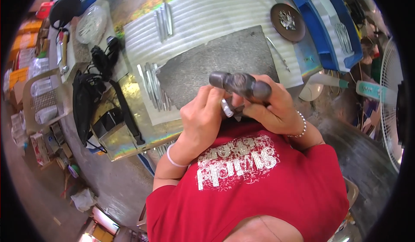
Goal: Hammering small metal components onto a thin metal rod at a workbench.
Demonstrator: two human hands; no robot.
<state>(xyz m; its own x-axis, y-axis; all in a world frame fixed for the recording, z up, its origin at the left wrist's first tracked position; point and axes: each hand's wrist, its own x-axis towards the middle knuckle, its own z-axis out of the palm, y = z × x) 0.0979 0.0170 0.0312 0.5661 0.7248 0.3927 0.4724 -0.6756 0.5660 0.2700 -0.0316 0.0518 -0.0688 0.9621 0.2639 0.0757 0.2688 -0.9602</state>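
**Both hands drawn in close: silver piece pinched, hammer in the right**

From my seat, the head view puts 2 bare hands together just in front of the red shirt (pixel 302 179), over the near side of the bench.

Left hand (pixel 202 114): fingers bent and drawn together. Thumb side turned inward, its tips pinching a short, shiny silver piece (pixel 227 107). I read no open gap there, though the far side of the pinch is hidden from me. White band (pixel 173 156) on this wrist.

Right hand (pixel 276 108): fingers curled in, not spread, closed on a dark metal hammer (pixel 240 84). The hammer head lies crosswise above the fingers; its handle is out of my sight. Fingertips come right beside the silver piece; I cannot tell if they touch it. Beaded bracelet (pixel 301 127) on this wrist.

Silver piece location: between the 2 hands, below the hammer head as I see it, near the close edge of the grey slab (pixel 220 60).

Around them: slab on a white foam sheet (pixel 203 15). 2 groups of silver rods, 1 beyond the slab (pixel 163 22), 1 along its left (pixel 151 86). Thin pointed tool (pixel 279 54) to the slab's right; beyond it, a brown dish (pixel 295 35) holding small silver bits (pixel 286 20).
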